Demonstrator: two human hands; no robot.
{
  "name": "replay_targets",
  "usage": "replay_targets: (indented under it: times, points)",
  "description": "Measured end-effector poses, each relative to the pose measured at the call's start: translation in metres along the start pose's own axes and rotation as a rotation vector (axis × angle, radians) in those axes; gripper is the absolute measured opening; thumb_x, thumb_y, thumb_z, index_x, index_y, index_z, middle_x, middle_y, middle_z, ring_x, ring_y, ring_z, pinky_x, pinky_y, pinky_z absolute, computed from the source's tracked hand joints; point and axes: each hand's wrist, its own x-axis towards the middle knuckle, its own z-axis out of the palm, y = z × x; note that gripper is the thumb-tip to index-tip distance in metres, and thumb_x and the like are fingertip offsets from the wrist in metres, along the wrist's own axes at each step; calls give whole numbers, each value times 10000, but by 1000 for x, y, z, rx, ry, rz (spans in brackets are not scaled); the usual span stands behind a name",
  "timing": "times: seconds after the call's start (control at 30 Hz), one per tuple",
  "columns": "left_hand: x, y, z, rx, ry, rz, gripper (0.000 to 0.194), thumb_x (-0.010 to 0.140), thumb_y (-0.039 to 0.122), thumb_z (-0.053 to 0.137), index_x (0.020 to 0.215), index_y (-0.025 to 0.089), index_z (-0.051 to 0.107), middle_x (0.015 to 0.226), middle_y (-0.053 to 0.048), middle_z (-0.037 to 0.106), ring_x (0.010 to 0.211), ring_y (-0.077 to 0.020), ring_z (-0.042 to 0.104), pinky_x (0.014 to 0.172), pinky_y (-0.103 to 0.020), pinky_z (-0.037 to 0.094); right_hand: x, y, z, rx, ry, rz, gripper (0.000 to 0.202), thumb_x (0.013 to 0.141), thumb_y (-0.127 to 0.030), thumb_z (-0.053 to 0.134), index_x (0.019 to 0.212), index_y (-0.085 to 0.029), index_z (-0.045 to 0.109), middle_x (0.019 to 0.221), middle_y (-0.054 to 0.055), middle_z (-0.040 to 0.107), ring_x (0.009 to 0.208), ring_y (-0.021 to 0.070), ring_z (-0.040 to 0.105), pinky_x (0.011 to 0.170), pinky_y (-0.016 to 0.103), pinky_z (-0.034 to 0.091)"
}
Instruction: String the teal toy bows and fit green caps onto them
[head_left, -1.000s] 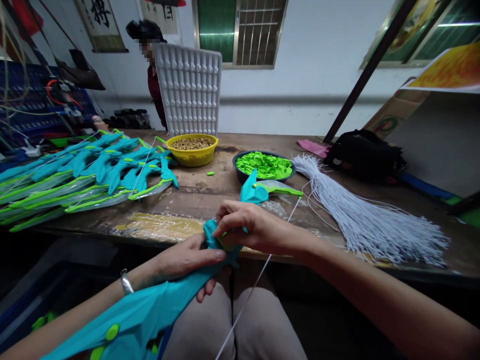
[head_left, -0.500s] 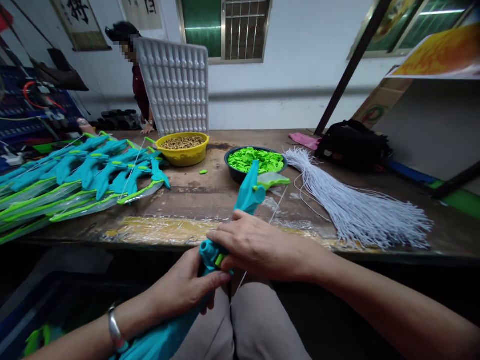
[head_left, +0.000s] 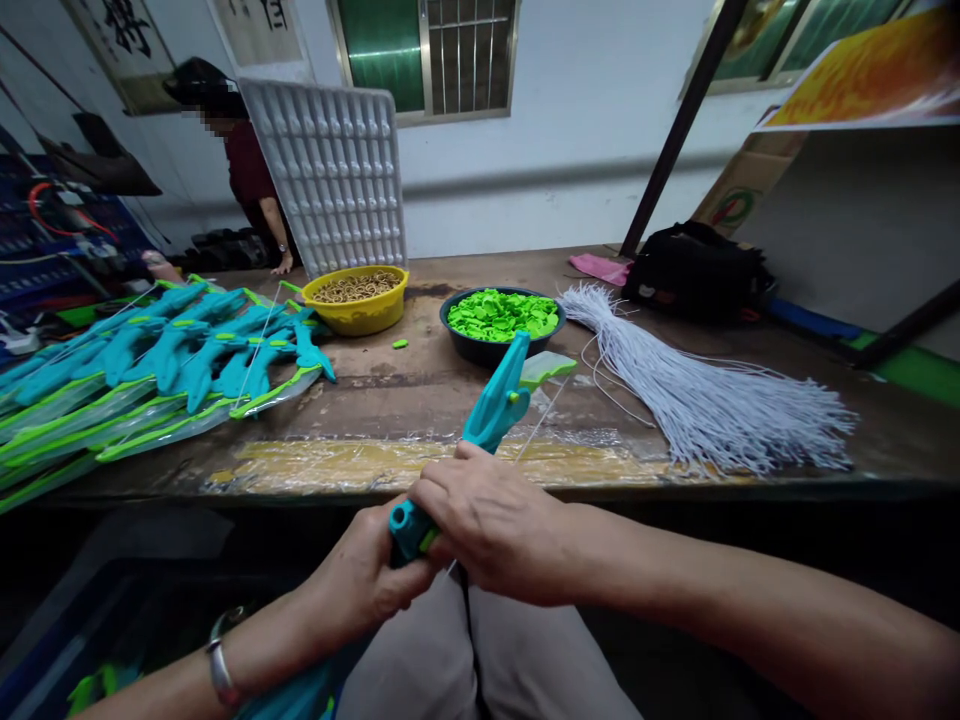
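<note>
Both my hands are closed on a teal plastic toy bow (head_left: 491,410) held above my lap, its upper end tilted away over the table's front edge. My left hand (head_left: 360,565) wraps the lower part, beside a round hole. Over the middle lies my right hand (head_left: 491,515), its fingers bent round the teal body next to a small green piece (head_left: 428,541). A green-edged clear limb (head_left: 547,368) sticks out at the top right, and a white string (head_left: 541,420) runs down from it behind my right hand.
Teal bows (head_left: 199,345) are piled at the left. Behind stand a yellow basin (head_left: 358,312) of brass-coloured rings and a dark bowl (head_left: 487,350) of green pieces. White strings (head_left: 697,390) lie at the right. A person (head_left: 251,175) leans behind a grey tray (head_left: 330,170).
The view has shifted slightly. My right hand has drawn closer over the small green piece, covering more of it, and the bow has turned a little. The person behind leans further over.
</note>
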Motion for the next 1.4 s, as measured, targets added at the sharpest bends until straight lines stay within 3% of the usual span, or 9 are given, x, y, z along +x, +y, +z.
replay_targets:
  times: [0.1,0.2,0.3,0.43,0.67,0.8,1.13,1.27,1.4]
  points:
    - [-5,3,2,-55,-23,-114,340,874,502,623,772,189,537,505,22,562,436,-130,520,440,-219,394,-2,-3,3,30,102,17,154,876,-118,703,996,-125,606,924,57,644,814,201,552,829,362,415]
    - [-9,7,2,-153,-3,-155,379,861,544,629,769,183,562,477,-4,595,429,-145,545,454,-230,417,-8,-6,15,39,391,-25,42,972,-145,600,977,-131,639,980,96,631,838,210,542,712,316,429]
    - [-10,8,4,-188,53,-135,350,848,520,661,795,184,576,484,-1,607,438,-153,564,462,-231,434,-15,-12,32,200,605,32,180,1029,-193,517,901,-155,639,863,65,594,762,187,537,661,290,439]
    - [-9,8,8,-182,158,-76,285,817,442,715,870,195,583,545,33,598,469,-144,566,468,-220,449,-20,-23,47,422,740,137,52,992,-158,594,948,-182,606,895,42,599,808,169,592,721,276,500]
    - [-9,14,12,-171,161,4,156,821,300,718,880,209,606,558,57,587,484,-132,534,494,-220,430,-20,-30,56,215,1014,71,244,946,-68,607,1167,-171,607,950,91,677,866,206,653,775,335,588]
    - [-10,11,14,-166,142,41,91,867,269,665,915,220,605,582,66,595,495,-127,530,538,-233,443,-24,-26,57,123,1028,-2,275,951,-64,614,1215,-142,616,937,99,705,886,207,675,800,351,618]
    - [2,20,20,-122,213,106,119,897,326,643,871,228,580,570,65,594,485,-125,524,538,-238,449,-26,-21,64,128,1040,38,318,917,7,630,1201,-133,658,965,107,710,951,219,650,824,374,610]
    - [7,23,14,-125,196,72,155,849,322,660,788,211,571,533,46,591,468,-139,548,487,-235,439,-20,-18,56,225,1000,84,307,942,-17,601,1193,-185,656,943,79,665,884,198,636,769,343,586]
    - [6,20,1,-213,119,-13,281,855,434,645,733,189,580,518,8,605,469,-154,572,488,-246,466,-17,-14,50,345,895,113,315,994,-86,543,1259,-227,639,1042,82,598,880,168,644,729,265,580]
